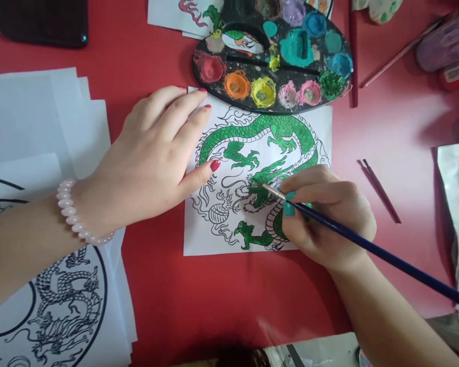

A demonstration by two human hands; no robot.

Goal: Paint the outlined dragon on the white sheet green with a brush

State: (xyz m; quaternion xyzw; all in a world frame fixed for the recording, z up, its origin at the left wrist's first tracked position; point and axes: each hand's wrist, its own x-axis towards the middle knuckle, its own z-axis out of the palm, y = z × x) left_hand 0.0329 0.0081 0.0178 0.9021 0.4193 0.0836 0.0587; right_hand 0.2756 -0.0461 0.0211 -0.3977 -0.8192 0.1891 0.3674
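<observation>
A sheet with a printed dragon drawing point(214, 239) lies on the red table, its body and legs painted green, the flames and clouds unpainted. My right hand point(329, 214) pinches a paintbrush point(352, 234) with a long dark blue handle; its tip touches the dragon's head. Flat on the sheet's upper left edge rests my left hand point(156, 142), fingers stretched and holding nothing, a pale pink bead bracelet point(71, 211) round its wrist. Just beyond the sheet, overlapping its top edge, is a black oval paint palette point(248, 63) with wells of several colours.
Stacked paper sheets point(90, 117) with line drawings cover the left side. A black device point(40, 23) lies at the top left. Right of the dragon sheet are a short dark red brush point(382, 191), a long thin brush point(400, 56) and a purple container point(439, 48).
</observation>
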